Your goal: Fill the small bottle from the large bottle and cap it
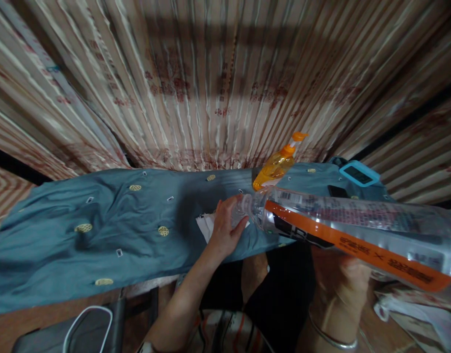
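Observation:
My right hand (pixel 339 279) grips a large clear plastic bottle (pixel 358 225) with an orange label, held on its side close to the camera, mouth pointing left. My left hand (pixel 225 228) is at the bottle's mouth, fingers curled round the neck or cap. Under my left hand lies a white cloth or paper (pixel 206 226) on a blue-grey patterned cloth (pixel 111 230) that covers a table.
An orange pump bottle (pixel 278 166) stands at the back of the cloth. A phone in a light blue case (pixel 358 173) lies at the far right. Striped curtains (pixel 218 83) hang behind. A white cable (pixel 89 326) lies below left.

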Demonstrator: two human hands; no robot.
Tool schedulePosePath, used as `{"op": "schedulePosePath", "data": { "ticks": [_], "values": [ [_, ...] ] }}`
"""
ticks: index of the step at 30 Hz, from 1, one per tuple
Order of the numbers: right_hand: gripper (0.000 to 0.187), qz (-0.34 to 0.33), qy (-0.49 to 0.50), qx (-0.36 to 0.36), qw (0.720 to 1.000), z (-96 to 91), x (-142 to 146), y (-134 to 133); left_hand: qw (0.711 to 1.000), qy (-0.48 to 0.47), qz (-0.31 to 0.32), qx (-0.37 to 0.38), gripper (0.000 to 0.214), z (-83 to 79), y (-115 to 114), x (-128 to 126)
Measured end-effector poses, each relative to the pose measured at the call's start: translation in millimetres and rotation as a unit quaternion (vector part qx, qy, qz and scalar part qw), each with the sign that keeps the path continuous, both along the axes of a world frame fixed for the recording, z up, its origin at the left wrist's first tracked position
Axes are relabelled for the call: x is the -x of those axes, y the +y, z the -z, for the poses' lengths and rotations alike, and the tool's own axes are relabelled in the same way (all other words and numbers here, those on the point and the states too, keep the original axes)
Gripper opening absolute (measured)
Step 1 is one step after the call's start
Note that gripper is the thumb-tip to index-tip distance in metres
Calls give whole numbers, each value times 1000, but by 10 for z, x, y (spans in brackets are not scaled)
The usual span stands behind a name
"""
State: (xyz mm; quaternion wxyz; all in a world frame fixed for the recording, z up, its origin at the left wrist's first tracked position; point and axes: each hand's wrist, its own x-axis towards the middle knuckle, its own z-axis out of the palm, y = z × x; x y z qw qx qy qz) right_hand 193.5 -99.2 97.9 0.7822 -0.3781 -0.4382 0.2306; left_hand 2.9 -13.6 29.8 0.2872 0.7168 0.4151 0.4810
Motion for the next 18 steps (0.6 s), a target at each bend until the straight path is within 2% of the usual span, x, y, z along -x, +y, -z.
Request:
{"op": "schedulePosePath", "data": {
  "ticks": [5, 12, 18],
  "values": [
    [42, 11, 8, 0, 1000, 21, -29, 5, 1000, 4, -4, 4, 47, -25, -9, -7],
    [50, 17, 17, -2, 1000, 55, -46, 19, 1000, 4, -7, 6, 46, -16, -11, 0],
    [49, 23, 20, 11, 999, 79, -51, 24, 1000, 1, -11, 11, 47, 7, -8, 0]
  ]
}}
